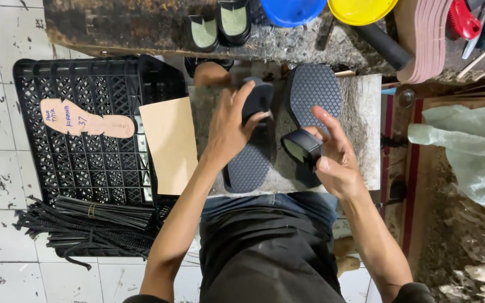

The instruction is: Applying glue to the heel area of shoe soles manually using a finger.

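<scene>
Two black soles [249,163] [314,90], two bowls [292,10] [361,9], one crate [85,163].

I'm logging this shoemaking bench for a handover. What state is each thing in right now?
Left hand: pressing down on the black heel block.
Left shoe sole: tread up, flat on the stone slab.
Right hand: grip closed on a second heel block, lifted.
Right shoe sole: tread up, untouched.
Black crate: holds a paper insole pattern.
Blue bowl, yellow bowl: upright.

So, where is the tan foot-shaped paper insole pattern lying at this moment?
In the head view, the tan foot-shaped paper insole pattern lies flat on the black plastic lattice crate at left, beside the brown cardboard sheet, apart from both hands.
</scene>
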